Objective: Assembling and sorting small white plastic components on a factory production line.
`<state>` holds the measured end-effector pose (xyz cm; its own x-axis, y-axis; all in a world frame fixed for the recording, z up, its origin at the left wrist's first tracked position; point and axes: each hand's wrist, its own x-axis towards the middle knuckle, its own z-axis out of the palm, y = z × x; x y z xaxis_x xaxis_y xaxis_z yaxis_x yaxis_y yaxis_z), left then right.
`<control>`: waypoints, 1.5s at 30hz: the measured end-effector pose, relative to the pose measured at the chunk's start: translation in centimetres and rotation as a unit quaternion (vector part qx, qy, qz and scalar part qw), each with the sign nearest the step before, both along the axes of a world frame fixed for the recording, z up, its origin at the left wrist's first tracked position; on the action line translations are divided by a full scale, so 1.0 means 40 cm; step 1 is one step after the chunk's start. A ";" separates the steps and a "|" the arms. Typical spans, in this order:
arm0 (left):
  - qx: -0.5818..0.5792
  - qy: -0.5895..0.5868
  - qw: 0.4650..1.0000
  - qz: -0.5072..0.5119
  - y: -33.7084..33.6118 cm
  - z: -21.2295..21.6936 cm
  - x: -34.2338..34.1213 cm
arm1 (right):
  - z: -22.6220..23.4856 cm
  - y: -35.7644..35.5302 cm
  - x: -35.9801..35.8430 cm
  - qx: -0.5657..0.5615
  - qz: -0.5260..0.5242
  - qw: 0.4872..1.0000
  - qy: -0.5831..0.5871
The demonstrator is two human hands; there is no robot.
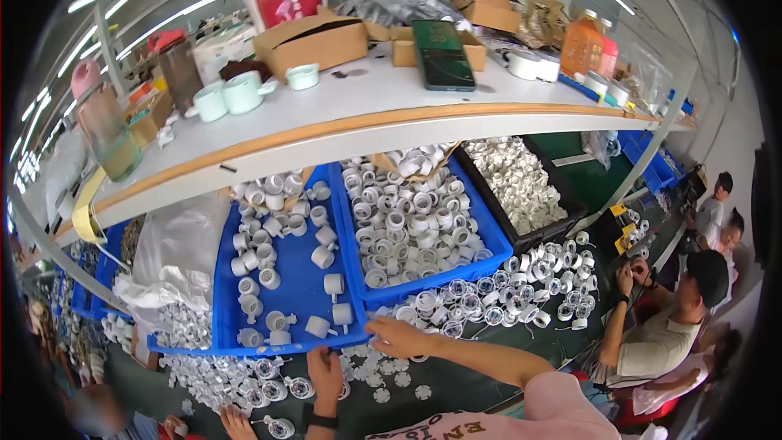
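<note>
My right hand (394, 337) reaches left from a pink sleeve, over the near rim of the blue bin (303, 297). Its fingers are stretched out, loosely apart, with nothing visible in them. White cylindrical plastic housings (318, 326) lie in that bin just left of the fingertips. My left hand (326, 372), with a black band at the wrist, is raised below the bin's front edge. Its fingers are curled together, and what they hold, if anything, is hidden. Flat white discs (391, 375) and round white parts with clear fronts (274, 391) lie on the dark green bench around it.
A second blue bin (498, 254) full of white housings and a black crate (562, 228) stand behind. Overhead runs a shelf (366, 98) carrying a phone, cups and cartons. Another hand (236, 424) shows at the lower left. A co-worker (668, 334) sits at the right.
</note>
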<state>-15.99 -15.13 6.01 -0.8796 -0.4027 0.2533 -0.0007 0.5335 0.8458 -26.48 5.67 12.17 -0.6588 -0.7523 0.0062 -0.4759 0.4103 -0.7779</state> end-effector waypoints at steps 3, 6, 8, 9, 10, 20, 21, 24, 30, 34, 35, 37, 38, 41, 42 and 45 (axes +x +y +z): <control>-0.009 -0.012 1.000 0.002 0.002 0.030 -0.069 | 0.012 -0.085 -0.027 0.018 0.014 1.000 0.010; 0.087 -0.022 0.996 -0.024 0.008 0.041 -0.086 | 0.046 -0.165 -0.041 0.015 0.039 0.999 -0.026; 0.030 0.054 0.998 -0.028 0.000 0.027 -0.092 | 0.025 -0.223 -0.040 0.019 0.082 0.996 -0.007; 0.053 0.068 0.996 -0.015 -0.003 0.015 -0.093 | 0.014 -0.262 -0.044 0.003 0.091 0.995 0.032; 0.075 0.086 0.993 -0.007 -0.011 0.005 -0.090 | 0.023 -0.302 -0.042 0.011 0.112 0.993 0.022; 0.004 0.127 0.987 0.102 -0.172 0.031 -0.125 | 0.137 -0.498 -0.284 0.146 0.116 0.982 0.038; -0.007 0.122 0.988 0.093 -0.179 0.048 -0.143 | 0.142 -0.500 -0.347 0.149 0.090 0.984 0.043; 0.018 0.132 0.987 0.091 -0.196 0.053 -0.194 | 0.136 -0.524 -0.588 0.094 0.040 0.995 0.014; -0.011 0.035 0.996 0.086 -0.196 0.002 -0.232 | 0.197 -0.685 -0.957 0.071 -0.123 0.952 0.273; -0.048 0.000 0.996 0.079 -0.201 0.003 -0.231 | 0.260 -0.778 -1.183 0.055 -0.203 0.889 0.408; -0.047 -0.019 0.996 0.077 -0.206 0.000 -0.230 | 0.239 -0.792 -1.203 0.051 -0.219 0.870 0.439; -0.050 -0.035 0.995 0.081 -0.212 -0.002 -0.221 | 0.230 -0.813 -1.272 0.190 -0.166 0.824 0.507; -0.050 -0.040 0.995 0.071 -0.207 0.003 -0.226 | 0.280 -0.782 -1.367 0.321 -0.122 0.761 0.550; -0.094 -0.062 0.991 0.071 -0.208 0.008 -0.233 | 0.338 -0.712 -1.514 0.292 -0.116 0.783 0.537; -0.087 -0.070 0.991 0.074 -0.216 0.016 -0.223 | 0.316 -0.720 -1.531 0.261 -0.135 0.809 0.510; -0.123 -0.078 0.985 0.087 -0.234 0.033 -0.228 | 0.273 -0.704 -1.543 0.288 -0.102 0.807 0.506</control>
